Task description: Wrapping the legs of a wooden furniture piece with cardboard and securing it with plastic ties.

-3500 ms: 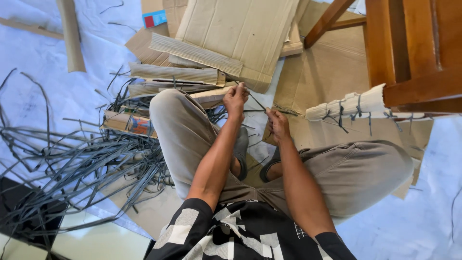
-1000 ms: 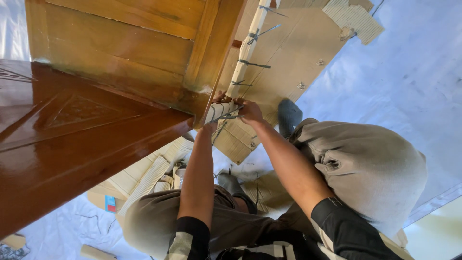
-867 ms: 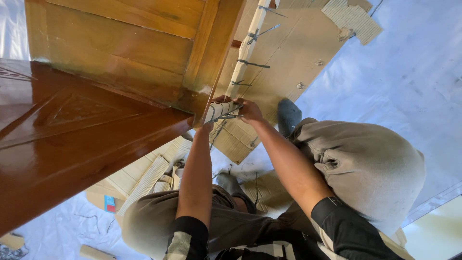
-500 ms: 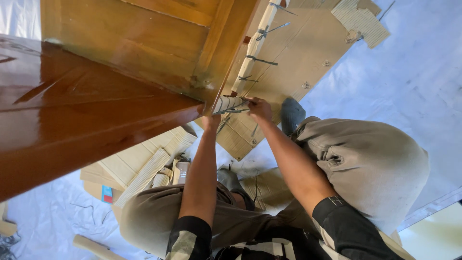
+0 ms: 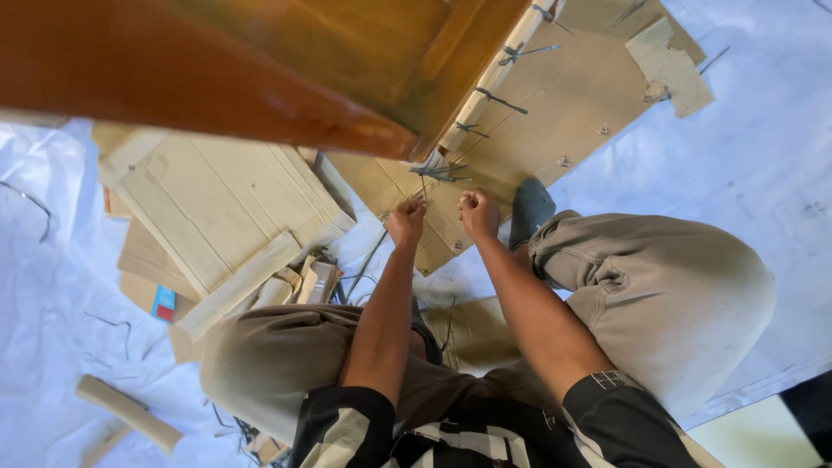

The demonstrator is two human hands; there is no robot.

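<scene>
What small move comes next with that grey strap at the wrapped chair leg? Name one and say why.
Probably pull both ends apart to cinch it. The left hand and right hand are closed fists just below the cardboard-wrapped leg; the left grips a grey strap running up to a loose-looking tangle at the wrap's lower end. What the right fist holds is hard to see.

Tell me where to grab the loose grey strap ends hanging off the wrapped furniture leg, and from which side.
Grip the free tails of the grey strap just below the knot, coming from the sitter's side, underneath. The tails hang toward the left hand and right hand, while the wooden furniture blocks access from above.
</scene>
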